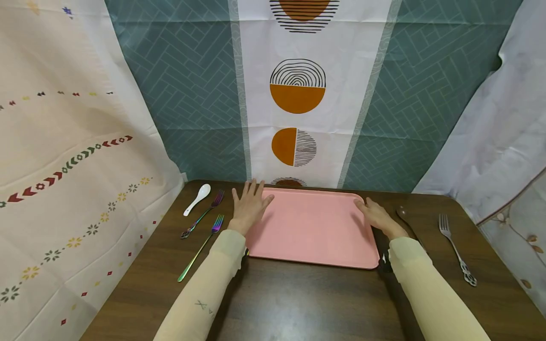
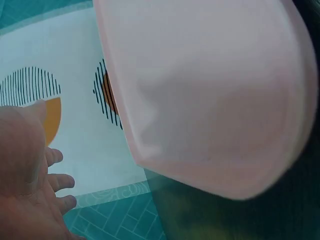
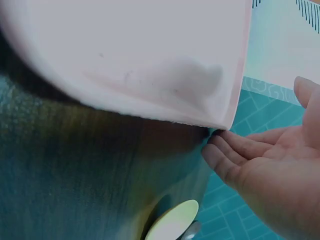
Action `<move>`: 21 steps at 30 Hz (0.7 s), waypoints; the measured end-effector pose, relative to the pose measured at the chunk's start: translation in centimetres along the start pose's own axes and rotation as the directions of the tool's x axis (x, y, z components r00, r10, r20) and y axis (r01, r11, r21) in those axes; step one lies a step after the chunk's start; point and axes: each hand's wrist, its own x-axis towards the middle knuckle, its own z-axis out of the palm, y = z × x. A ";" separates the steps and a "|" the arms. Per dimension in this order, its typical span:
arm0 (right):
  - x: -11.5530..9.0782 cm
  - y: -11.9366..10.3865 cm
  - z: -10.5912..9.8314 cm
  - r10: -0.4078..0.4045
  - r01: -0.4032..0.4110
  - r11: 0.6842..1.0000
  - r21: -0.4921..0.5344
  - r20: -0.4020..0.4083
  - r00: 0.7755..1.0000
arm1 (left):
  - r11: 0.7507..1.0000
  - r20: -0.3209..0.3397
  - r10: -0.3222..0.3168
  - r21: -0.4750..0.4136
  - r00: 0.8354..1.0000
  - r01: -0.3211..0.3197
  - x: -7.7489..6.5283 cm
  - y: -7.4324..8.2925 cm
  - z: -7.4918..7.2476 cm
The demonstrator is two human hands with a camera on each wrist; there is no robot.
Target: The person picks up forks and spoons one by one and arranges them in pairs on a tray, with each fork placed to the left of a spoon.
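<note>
A pink rectangular tray (image 1: pixel 313 229) lies on the dark wooden table, its far edge close to the back of the tabletop. Over the tray's far left corner my left hand (image 1: pixel 249 207) hovers with fingers spread; the left wrist view has this hand (image 2: pixel 22 170) apart from the tray, gripping nothing. At the right side is my right hand (image 1: pixel 378 219), its thumb side over the rim. In the right wrist view, the fairly straight fingers (image 3: pixel 235 152) reach the tray's far right corner, fingertips right at the edge and partly hidden beneath it.
Left of the tray lie a white spoon (image 1: pixel 199 196) and two rainbow-coloured forks (image 1: pixel 202 219). On the right are a dark spoon (image 1: pixel 402 213) and a silver fork (image 1: pixel 456 251). Patterned cloth (image 1: pixel 200 85) hangs behind the table, with pale cloths at both sides.
</note>
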 end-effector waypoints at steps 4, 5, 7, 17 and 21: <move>0.0 -0.1 -0.3 0.012 -0.012 1.000 0.005 0.001 1.000 | 1.000 -0.001 -0.002 0.009 1.000 0.002 0.0 -0.5 0.2; 0.0 -0.1 -0.3 0.016 -0.016 1.000 0.003 0.002 1.000 | 1.000 -0.003 -0.001 0.005 1.000 0.001 0.0 -0.6 0.2; 0.0 -0.2 -0.5 0.022 -0.022 1.000 -0.005 0.003 1.000 | 1.000 0.002 -0.001 0.005 1.000 0.000 0.0 -0.8 0.3; 0.2 -0.2 -0.7 0.071 -0.070 0.997 -0.020 0.021 0.997 | 1.000 0.018 -0.010 0.005 1.000 0.010 -0.7 -0.7 -0.4; 0.1 -0.1 -0.6 0.065 -0.064 0.997 -0.049 0.005 0.998 | 1.000 0.016 -0.013 0.012 1.000 0.012 -0.7 -0.8 -0.3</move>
